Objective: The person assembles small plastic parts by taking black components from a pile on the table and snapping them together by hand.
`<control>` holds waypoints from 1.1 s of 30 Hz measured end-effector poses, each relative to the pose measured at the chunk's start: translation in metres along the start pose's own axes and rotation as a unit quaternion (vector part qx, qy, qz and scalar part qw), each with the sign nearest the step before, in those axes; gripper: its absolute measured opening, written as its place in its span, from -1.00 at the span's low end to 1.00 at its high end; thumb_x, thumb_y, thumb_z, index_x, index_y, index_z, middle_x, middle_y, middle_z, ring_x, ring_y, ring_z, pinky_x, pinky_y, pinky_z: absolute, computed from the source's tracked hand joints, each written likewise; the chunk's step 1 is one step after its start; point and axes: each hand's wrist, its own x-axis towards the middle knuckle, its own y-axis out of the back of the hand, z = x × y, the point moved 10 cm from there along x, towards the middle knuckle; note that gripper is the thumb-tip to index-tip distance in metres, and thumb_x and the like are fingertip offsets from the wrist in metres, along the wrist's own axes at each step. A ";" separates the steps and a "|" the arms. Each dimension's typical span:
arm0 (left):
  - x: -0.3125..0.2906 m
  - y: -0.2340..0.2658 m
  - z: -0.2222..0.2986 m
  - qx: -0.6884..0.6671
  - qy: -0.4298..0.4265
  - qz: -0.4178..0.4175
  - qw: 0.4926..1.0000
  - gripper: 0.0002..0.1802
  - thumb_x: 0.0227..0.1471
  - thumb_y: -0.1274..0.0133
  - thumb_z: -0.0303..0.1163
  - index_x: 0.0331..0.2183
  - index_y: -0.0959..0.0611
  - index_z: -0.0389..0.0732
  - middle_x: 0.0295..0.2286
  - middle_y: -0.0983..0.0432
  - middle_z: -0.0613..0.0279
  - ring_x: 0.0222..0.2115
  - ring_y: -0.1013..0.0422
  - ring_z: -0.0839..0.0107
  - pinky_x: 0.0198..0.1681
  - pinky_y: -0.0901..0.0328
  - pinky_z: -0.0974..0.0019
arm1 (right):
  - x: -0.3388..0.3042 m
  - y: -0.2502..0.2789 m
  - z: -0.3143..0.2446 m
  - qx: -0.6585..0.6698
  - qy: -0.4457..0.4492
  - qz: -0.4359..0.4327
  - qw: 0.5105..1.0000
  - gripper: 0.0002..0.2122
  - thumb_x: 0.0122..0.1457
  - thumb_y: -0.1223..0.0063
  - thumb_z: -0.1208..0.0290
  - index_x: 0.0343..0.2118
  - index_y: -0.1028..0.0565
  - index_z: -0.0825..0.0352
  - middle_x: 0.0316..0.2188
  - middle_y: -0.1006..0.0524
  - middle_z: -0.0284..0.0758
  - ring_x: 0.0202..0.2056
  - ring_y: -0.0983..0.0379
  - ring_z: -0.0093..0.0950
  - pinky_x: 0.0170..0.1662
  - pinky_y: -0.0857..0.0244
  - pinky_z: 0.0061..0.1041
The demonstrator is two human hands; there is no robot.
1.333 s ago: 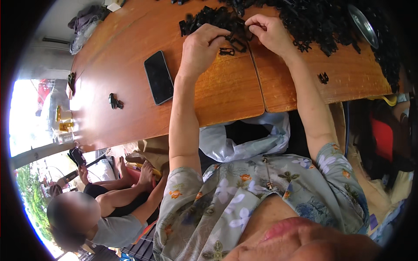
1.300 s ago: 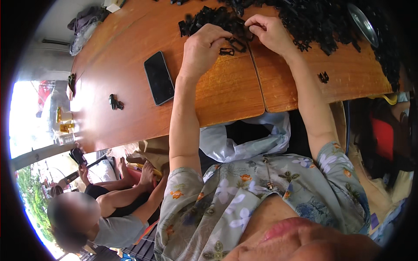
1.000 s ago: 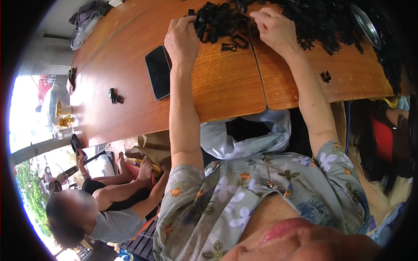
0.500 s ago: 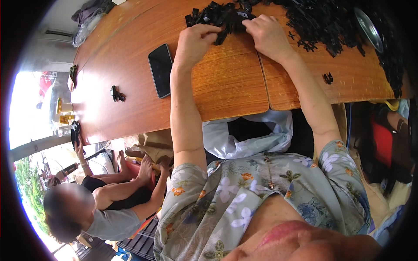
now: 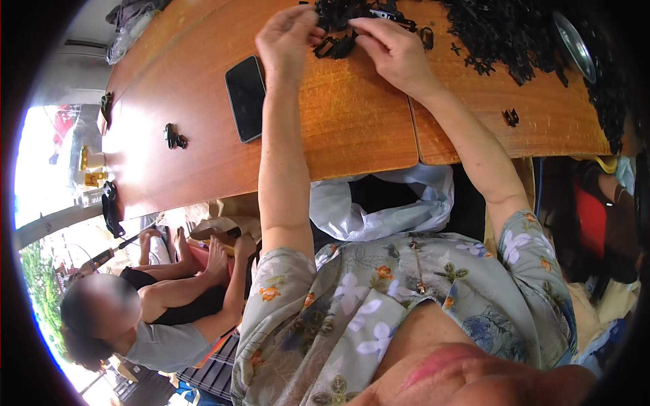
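Note:
At the far edge of view, my left hand (image 5: 288,44) is bent over the left side of a heap of small black plastic parts (image 5: 344,15). Its fingertips are smeared by motion, so I cannot make out what they hold. My right hand (image 5: 393,54) comes in from the other side, thumb and forefinger closed around the edge of a black plastic part (image 5: 342,46). Both hands are close together over the wooden table (image 5: 359,115). A loose black ring-shaped part (image 5: 426,38) lies just beyond my right knuckles.
A dark phone (image 5: 245,99) lies left of my left forearm. At right spreads a large pile of black parts (image 5: 504,34) with a metal dish (image 5: 573,47). Small black pieces (image 5: 174,136) lie farther left. A seated person (image 5: 169,338) is beyond the table's left end.
My right hand has moved left, closer to my left hand, and the black parts between them have shifted. The seated person's raised hand has come down from the table's edge.

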 end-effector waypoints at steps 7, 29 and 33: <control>0.009 0.032 -0.026 -0.051 0.026 0.075 0.996 -0.80 0.05 -0.17 -0.55 -0.26 -0.64 -0.46 -0.39 -0.59 0.05 -0.42 -0.57 0.34 -0.30 -0.50 0.37 | -0.010 -0.027 -0.008 -0.223 0.146 -0.103 0.958 -0.65 0.00 -0.24 0.45 -0.09 -0.57 0.13 -0.15 -0.55 -0.37 -0.26 -0.55 -0.38 -0.24 -0.47 -0.41; -0.021 -0.042 -0.027 -0.042 0.094 -0.062 0.993 -0.78 0.09 -0.16 -0.47 -0.22 -0.65 -0.40 -0.35 -0.61 0.09 -0.36 -0.58 0.35 -0.26 -0.50 0.41 | -0.004 0.018 0.038 0.326 -0.327 -0.024 0.887 -0.75 0.25 -0.07 0.45 -0.05 -0.49 0.41 -0.36 -0.55 -0.33 -0.42 -0.58 -0.52 -0.45 -0.50 -0.60; -0.022 -0.046 -0.032 -0.090 0.103 -0.078 0.988 -0.79 0.09 -0.15 -0.47 -0.23 -0.65 -0.40 -0.34 -0.60 0.09 -0.35 -0.58 0.33 -0.25 -0.50 0.38 | -0.005 0.022 0.041 0.307 -0.346 -0.008 0.887 -0.84 0.27 -0.06 0.41 -0.20 -0.53 0.40 -0.39 -0.55 -0.33 -0.43 -0.57 -0.54 -0.45 -0.51 -0.58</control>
